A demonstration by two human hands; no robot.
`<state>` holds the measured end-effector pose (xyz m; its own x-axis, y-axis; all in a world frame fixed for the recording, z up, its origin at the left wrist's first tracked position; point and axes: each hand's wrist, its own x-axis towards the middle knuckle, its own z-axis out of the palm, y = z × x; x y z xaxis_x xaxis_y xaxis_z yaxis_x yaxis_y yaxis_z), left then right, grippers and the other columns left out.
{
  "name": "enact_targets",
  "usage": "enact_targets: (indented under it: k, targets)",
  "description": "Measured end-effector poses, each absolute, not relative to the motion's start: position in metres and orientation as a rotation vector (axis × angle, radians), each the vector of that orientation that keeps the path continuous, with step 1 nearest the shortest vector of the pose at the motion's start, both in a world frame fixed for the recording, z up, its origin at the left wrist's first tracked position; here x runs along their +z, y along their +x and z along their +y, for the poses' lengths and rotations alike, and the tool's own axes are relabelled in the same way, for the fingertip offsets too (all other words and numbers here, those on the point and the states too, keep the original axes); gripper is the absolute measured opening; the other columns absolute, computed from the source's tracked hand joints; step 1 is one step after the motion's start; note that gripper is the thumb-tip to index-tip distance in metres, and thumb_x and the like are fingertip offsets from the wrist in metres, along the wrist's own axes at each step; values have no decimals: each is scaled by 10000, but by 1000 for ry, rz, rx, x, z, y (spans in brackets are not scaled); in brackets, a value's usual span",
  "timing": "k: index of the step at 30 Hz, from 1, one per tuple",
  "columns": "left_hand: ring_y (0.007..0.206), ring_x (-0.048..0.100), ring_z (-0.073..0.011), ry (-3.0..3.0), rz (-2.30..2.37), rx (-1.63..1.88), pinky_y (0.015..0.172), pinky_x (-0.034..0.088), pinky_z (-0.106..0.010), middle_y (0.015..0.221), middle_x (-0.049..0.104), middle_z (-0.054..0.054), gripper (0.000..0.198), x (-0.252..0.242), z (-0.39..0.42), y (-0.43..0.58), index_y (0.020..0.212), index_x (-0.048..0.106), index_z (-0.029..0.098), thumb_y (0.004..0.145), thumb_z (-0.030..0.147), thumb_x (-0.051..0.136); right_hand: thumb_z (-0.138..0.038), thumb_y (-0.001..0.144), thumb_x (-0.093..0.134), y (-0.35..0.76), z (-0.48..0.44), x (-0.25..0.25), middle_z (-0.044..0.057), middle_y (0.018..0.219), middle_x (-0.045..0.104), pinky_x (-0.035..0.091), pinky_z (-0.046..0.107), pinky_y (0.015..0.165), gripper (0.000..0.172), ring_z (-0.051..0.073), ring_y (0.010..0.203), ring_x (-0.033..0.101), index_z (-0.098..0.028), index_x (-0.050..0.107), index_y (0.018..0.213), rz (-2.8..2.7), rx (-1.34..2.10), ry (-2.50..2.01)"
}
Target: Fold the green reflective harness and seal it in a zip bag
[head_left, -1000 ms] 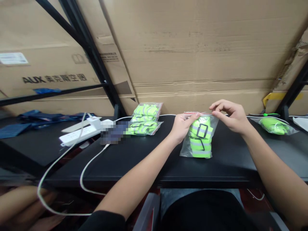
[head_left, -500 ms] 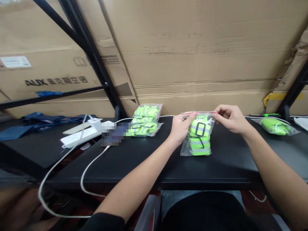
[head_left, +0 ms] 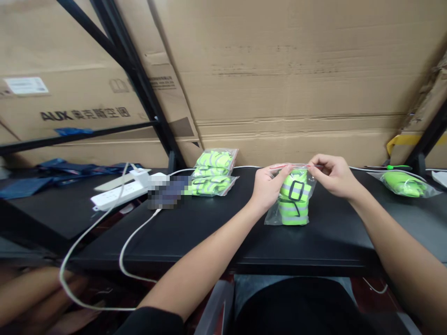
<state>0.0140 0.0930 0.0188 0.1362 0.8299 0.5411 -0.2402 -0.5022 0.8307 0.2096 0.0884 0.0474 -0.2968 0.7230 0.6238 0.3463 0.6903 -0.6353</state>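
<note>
Far to the left of both hands a white power strip (head_left: 120, 194) lies on the black desk (head_left: 209, 228), its cable (head_left: 91, 242) looping off the front edge; beside it sits a patch blurred beyond reading; just left of the left hand a stack of sealed bags (head_left: 213, 173) holding bright green reflective straps rests against the cardboard boxes (head_left: 279, 79) behind. The left hand (head_left: 268, 187) is curled, thumb and forefinger pinched on the left end of the top edge of a clear zip bag (head_left: 292, 197); the right hand (head_left: 331, 176) is likewise closed in a pinch on the right end of that same red-lined edge, its other fingers folded in; between the two hands the bag stands upright on the desk, with a folded green strap and a black buckle inside. Whether the seal is fully pressed shut is hard to make out, since the fingers cover its ends. Well to the right of the right hand another bag of green material (head_left: 405, 184) lies on the desk; beyond it the frame cuts off a white object.
</note>
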Motion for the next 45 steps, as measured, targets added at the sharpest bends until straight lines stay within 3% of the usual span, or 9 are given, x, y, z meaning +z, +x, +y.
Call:
enact_targets:
  k: [7, 12, 19, 28, 38, 41, 45]
  targets:
    - [834, 733, -194, 1527, 577, 1529, 775, 581, -300, 904, 789, -80, 250, 19, 88, 17, 900, 789, 164, 842, 401, 737, -269, 861, 615, 207, 85, 49, 12, 696, 592, 411, 274, 585, 142, 133, 640, 522, -176, 614, 755, -1939, 409, -814]
    - [793, 712, -165, 1449, 543, 1565, 744, 566, -269, 881, 775, -63, 242, 19, 89, 17, 882, 768, 164, 764, 371, 806, -245, 822, 635, 206, 88, 48, 11, 685, 601, 425, 286, 594, 114, 139, 631, 538, -179, 617, 731, -1841, 381, -791]
    - [689, 657, -124, 1279, 582, 1704, 599, 536, -224, 757, 710, -14, 208, 13, 98, 11, 790, 699, 180, 734, 351, 803, -268, 807, 661, 213, 95, 46, 23, 693, 618, 428, 299, 593, 121, 147, 633, 548, -176, 635, 734, -1788, 408, -814]
    - [713, 661, -126, 1326, 674, 1751, 625, 532, -222, 773, 718, -20, 211, 11, 98, 12, 791, 719, 179, 759, 375, 789, -318, 795, 696, 232, 96, 53, 28, 697, 640, 421, 281, 587, 161, 145, 635, 559, -170, 655, 750, -1874, 408, -870]
    - [748, 680, -155, 1425, 636, 1757, 747, 552, -294, 798, 745, -40, 219, 13, 99, 9, 776, 737, 176, 747, 384, 800, -384, 822, 654, 237, 98, 53, -2, 599, 570, 309, 264, 474, 241, 95, 498, 412, -167, 618, 721, -1929, 348, -1016]
    - [796, 688, -169, 1500, 601, 1706, 779, 543, -307, 855, 758, -52, 209, 15, 97, 9, 825, 754, 181, 748, 369, 803, -351, 832, 650, 234, 96, 52, 6, 642, 580, 378, 274, 536, 217, 118, 568, 479, -175, 603, 714, -1923, 351, -944]
    - [746, 667, -159, 1576, 637, 1702, 718, 514, -285, 808, 744, -40, 180, 17, 95, 9, 790, 750, 179, 777, 356, 785, -344, 855, 660, 229, 94, 51, 41, 790, 659, 453, 301, 644, 168, 157, 700, 577, -176, 658, 850, -1948, 433, -857]
